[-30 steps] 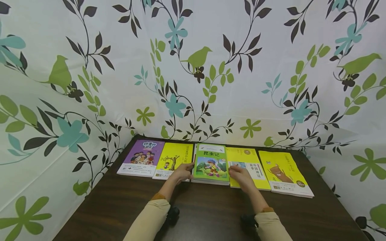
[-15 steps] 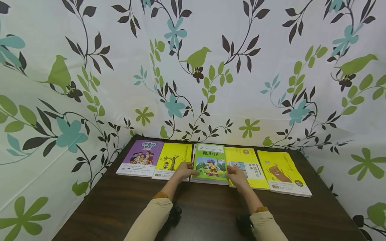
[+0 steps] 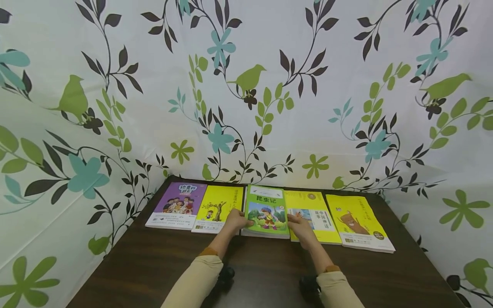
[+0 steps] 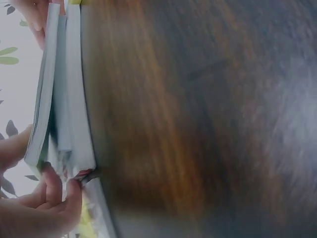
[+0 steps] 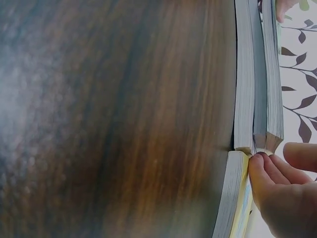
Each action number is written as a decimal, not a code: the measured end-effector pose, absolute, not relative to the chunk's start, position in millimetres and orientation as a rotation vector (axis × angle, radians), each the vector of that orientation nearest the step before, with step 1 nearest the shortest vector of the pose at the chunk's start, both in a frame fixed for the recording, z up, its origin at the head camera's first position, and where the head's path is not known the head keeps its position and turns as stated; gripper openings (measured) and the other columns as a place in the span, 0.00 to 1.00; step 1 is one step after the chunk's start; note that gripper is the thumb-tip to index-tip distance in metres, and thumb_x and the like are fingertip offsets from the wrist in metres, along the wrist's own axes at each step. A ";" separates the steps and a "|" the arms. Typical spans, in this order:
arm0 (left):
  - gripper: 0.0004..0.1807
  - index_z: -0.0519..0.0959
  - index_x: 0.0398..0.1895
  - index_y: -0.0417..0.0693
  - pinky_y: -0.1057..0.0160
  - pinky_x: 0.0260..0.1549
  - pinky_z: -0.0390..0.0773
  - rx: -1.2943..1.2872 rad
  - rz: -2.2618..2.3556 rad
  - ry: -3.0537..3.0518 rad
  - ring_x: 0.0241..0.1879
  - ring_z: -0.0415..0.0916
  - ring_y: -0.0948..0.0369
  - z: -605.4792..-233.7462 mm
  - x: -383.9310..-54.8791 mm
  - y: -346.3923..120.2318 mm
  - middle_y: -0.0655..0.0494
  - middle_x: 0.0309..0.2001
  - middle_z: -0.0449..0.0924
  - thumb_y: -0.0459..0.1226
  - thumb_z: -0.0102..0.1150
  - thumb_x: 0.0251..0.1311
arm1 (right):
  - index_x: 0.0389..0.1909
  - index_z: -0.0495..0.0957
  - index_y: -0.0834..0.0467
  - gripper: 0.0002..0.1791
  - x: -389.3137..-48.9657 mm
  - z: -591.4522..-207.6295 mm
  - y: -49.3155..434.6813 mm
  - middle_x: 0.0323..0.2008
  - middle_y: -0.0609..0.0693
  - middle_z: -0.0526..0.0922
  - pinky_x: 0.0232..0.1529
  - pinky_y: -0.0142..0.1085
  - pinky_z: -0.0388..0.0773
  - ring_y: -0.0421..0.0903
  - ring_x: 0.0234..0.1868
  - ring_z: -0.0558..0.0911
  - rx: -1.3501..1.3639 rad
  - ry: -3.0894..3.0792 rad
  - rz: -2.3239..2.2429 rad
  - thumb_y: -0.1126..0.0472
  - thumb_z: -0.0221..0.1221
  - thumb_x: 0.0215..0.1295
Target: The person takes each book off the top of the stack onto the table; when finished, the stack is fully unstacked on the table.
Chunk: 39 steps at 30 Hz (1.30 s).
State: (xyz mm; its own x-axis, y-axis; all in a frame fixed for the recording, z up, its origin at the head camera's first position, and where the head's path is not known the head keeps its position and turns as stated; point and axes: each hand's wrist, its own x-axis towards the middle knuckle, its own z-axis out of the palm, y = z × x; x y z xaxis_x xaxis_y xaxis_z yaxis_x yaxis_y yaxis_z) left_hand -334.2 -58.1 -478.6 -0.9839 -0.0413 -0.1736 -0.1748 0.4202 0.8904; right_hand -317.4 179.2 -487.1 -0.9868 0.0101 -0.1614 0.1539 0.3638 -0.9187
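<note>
A green-covered book [image 3: 265, 211] lies on top of a short stack of books at the middle of the row. With its thumb on the cover and fingers beneath the edge, my left hand [image 3: 235, 221] pinches the green book's near left corner. In the left wrist view, a narrow gap shows between this top book [image 4: 42, 94] and the book below [image 4: 62, 89]. My right hand [image 3: 302, 231] is at the stack's right edge. In the right wrist view, its fingers [image 5: 267, 173] touch the stack's end, and its thumb lies apart beside the top book [image 5: 273, 84].
A purple book [image 3: 179, 205] and a yellow book [image 3: 219, 207] lie to the left. Two more yellow books, one near [image 3: 317, 218] and one farther right [image 3: 360, 222], lie to the right. All rest on a dark wooden table [image 3: 265, 273] before a patterned cloth wall [image 3: 161, 98].
My left hand has shifted right, its thumb coming onto the green book's cover. My right hand has moved slightly left and nearer. The other books stay in place; the view has shifted slightly.
</note>
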 end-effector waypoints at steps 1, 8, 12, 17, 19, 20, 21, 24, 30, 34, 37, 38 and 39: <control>0.34 0.70 0.59 0.25 0.44 0.56 0.74 -0.196 1.601 2.539 0.58 0.71 0.38 -477.7 -334.8 -58.8 0.32 0.58 0.73 0.34 0.72 0.51 | 0.70 0.62 0.67 0.27 -317.1 -487.2 179.0 0.70 0.66 0.64 0.69 0.59 0.59 0.65 0.72 0.60 0.142 2.481 -1.700 0.64 0.47 0.72; 0.18 0.72 0.45 0.28 0.56 0.35 0.77 -0.136 1.527 2.474 0.34 0.72 0.52 -465.0 -335.2 -70.3 0.42 0.39 0.73 0.30 0.66 0.55 | 0.69 0.63 0.68 0.28 -315.1 -486.6 177.1 0.68 0.67 0.66 0.65 0.52 0.67 0.63 0.71 0.63 0.082 2.514 -1.668 0.72 0.47 0.67; 0.18 0.67 0.51 0.30 0.63 0.29 0.77 -0.107 1.615 2.343 0.32 0.74 0.54 -457.2 -334.1 -79.2 0.42 0.39 0.70 0.25 0.58 0.59 | 0.69 0.62 0.69 0.30 -314.8 -485.9 177.4 0.68 0.68 0.65 0.64 0.51 0.68 0.64 0.70 0.63 0.069 2.537 -1.655 0.75 0.50 0.64; 0.27 0.59 0.61 0.31 0.63 0.30 0.80 -0.092 1.686 2.232 0.34 0.75 0.53 -455.5 -332.6 -85.1 0.39 0.45 0.67 0.22 0.54 0.59 | 0.70 0.62 0.68 0.32 -314.1 -485.7 177.5 0.67 0.67 0.66 0.66 0.55 0.66 0.66 0.68 0.66 0.076 2.592 -1.609 0.73 0.55 0.64; 0.26 0.59 0.61 0.30 0.61 0.31 0.82 -0.077 1.713 2.209 0.33 0.75 0.53 -456.0 -331.1 -86.4 0.40 0.44 0.68 0.21 0.53 0.59 | 0.69 0.63 0.67 0.31 -314.3 -486.9 177.2 0.67 0.67 0.67 0.65 0.55 0.68 0.66 0.68 0.67 0.068 2.615 -1.587 0.73 0.55 0.63; 0.25 0.61 0.60 0.29 0.60 0.31 0.82 -0.072 1.719 2.212 0.32 0.75 0.54 -456.2 -330.2 -86.9 0.40 0.43 0.68 0.21 0.52 0.59 | 0.69 0.63 0.67 0.31 -314.3 -487.6 177.1 0.67 0.67 0.67 0.64 0.55 0.68 0.66 0.67 0.67 0.063 2.619 -1.584 0.73 0.56 0.63; 0.24 0.62 0.59 0.30 0.60 0.30 0.82 -0.073 1.729 2.209 0.32 0.75 0.54 -456.0 -329.1 -87.4 0.41 0.42 0.69 0.21 0.52 0.59 | 0.69 0.64 0.67 0.31 -314.2 -488.2 176.9 0.67 0.67 0.68 0.64 0.55 0.69 0.66 0.67 0.67 0.058 2.621 -1.582 0.73 0.56 0.63; 0.20 0.64 0.54 0.30 0.64 0.27 0.78 -0.086 1.739 2.244 0.30 0.72 0.56 -454.6 -325.1 -88.1 0.42 0.40 0.69 0.21 0.53 0.58 | 0.69 0.64 0.66 0.31 -313.7 -489.6 176.8 0.67 0.66 0.68 0.63 0.54 0.70 0.65 0.67 0.67 0.051 2.621 -1.572 0.72 0.56 0.63; 0.28 0.60 0.60 0.28 0.67 0.23 0.68 -0.133 1.700 2.347 0.33 0.67 0.54 -451.2 -317.6 -87.9 0.32 0.52 0.66 0.23 0.56 0.57 | 0.69 0.64 0.67 0.31 -313.1 -492.9 177.4 0.67 0.67 0.68 0.62 0.53 0.71 0.65 0.68 0.67 0.032 2.616 -1.584 0.73 0.56 0.63; 0.32 0.57 0.65 0.27 0.67 0.25 0.70 -0.158 1.724 2.335 0.36 0.68 0.53 -451.0 -315.0 -89.6 0.29 0.59 0.62 0.23 0.56 0.58 | 0.69 0.64 0.67 0.31 -312.9 -493.4 177.8 0.67 0.67 0.67 0.63 0.54 0.70 0.65 0.68 0.66 0.020 2.607 -1.599 0.73 0.56 0.64; 0.29 0.58 0.62 0.27 0.67 0.26 0.73 -0.187 1.765 2.309 0.36 0.69 0.53 -452.1 -312.6 -92.0 0.32 0.53 0.65 0.22 0.56 0.58 | 0.69 0.64 0.67 0.31 -313.3 -492.8 178.2 0.67 0.67 0.67 0.64 0.55 0.69 0.65 0.68 0.67 0.028 2.616 -1.591 0.73 0.57 0.64; 0.28 0.59 0.61 0.26 0.66 0.27 0.74 -0.188 1.781 2.301 0.35 0.69 0.54 -452.9 -311.7 -93.0 0.34 0.50 0.65 0.21 0.56 0.58 | 0.69 0.64 0.67 0.31 -313.4 -492.4 178.3 0.67 0.66 0.68 0.64 0.55 0.69 0.65 0.68 0.67 0.035 2.618 -1.590 0.73 0.57 0.63; 0.27 0.60 0.59 0.26 0.66 0.27 0.74 -0.192 1.787 2.300 0.35 0.69 0.54 -453.1 -310.4 -94.0 0.35 0.48 0.65 0.21 0.56 0.57 | 0.69 0.65 0.67 0.31 -313.3 -491.9 178.2 0.67 0.66 0.68 0.64 0.55 0.69 0.65 0.67 0.67 0.043 2.617 -1.591 0.73 0.57 0.63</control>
State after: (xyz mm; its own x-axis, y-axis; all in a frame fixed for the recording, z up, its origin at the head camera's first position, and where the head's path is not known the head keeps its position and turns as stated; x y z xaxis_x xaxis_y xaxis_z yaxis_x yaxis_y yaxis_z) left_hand -310.4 -94.0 -453.1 -0.9669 0.0327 -0.2532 -0.2373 0.2510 0.9385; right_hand -313.3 178.2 -491.9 -0.9965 -0.0165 -0.0817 0.0649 0.4609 -0.8851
